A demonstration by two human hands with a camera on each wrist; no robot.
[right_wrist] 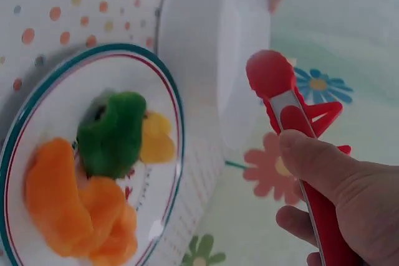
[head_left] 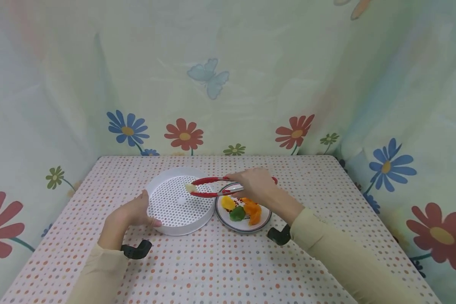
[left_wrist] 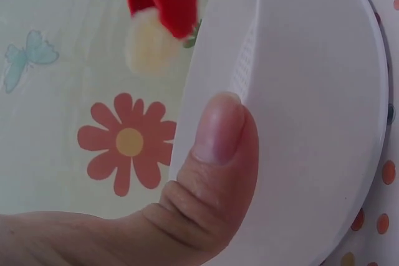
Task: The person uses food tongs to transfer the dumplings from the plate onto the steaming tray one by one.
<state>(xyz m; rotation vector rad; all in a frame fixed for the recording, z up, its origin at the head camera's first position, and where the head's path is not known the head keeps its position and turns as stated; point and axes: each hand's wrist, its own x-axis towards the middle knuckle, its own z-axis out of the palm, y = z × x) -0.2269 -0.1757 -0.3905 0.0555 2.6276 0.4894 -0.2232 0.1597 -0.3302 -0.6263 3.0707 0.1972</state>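
Note:
My left hand holds the left side of a round white perforated steamer basket. In the left wrist view its thumb lies against the basket's rim; the other fingers are hidden there. My right hand grips red-tipped metal tongs, their tips over the basket. A small pale yellow piece, its kind unclear, sits between the tips, above the perforated floor. Right of the basket, a white plate with a blue-green rim carries orange pieces, a green piece and a yellow piece, resembling cut peppers.
A dotted cloth covers the table. Behind it and at both sides hangs a pale curtain printed with flowers and butterflies. The plate stands close against the basket's right side. Dark wrist mounts jut from both wrists.

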